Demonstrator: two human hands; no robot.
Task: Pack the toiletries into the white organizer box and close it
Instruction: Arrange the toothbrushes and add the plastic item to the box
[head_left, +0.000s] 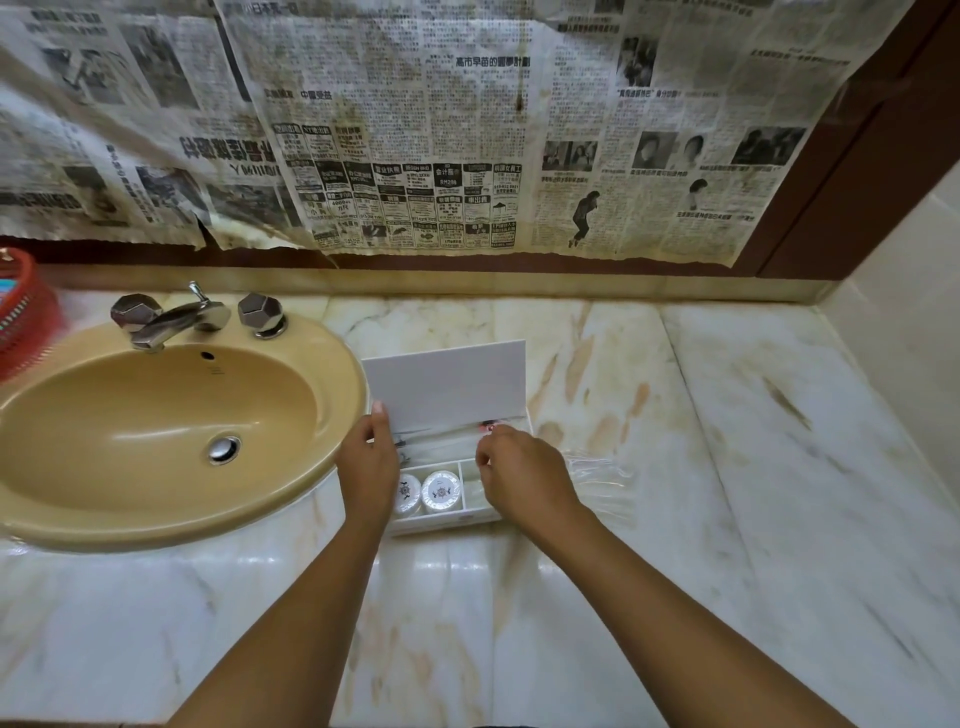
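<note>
The white organizer box (441, 522) sits on the marble counter just right of the sink, with its lid (449, 382) standing up at the back. My left hand (370, 462) holds the lid's lower left edge, thumb against it. My right hand (519, 475) hovers over the box's right side with fingers curled; whether it pinches anything I cannot tell. Two round white soaps (440, 491) lie in the front left compartment. Clear-wrapped items with a red tip (488, 427) lie in the long back compartment.
A tan sink (156, 436) with a chrome tap (171, 317) is to the left. A red basket (23, 312) stands at the far left edge. Clear plastic wrap (602, 478) lies right of the box. Newspaper (415, 130) covers the wall behind.
</note>
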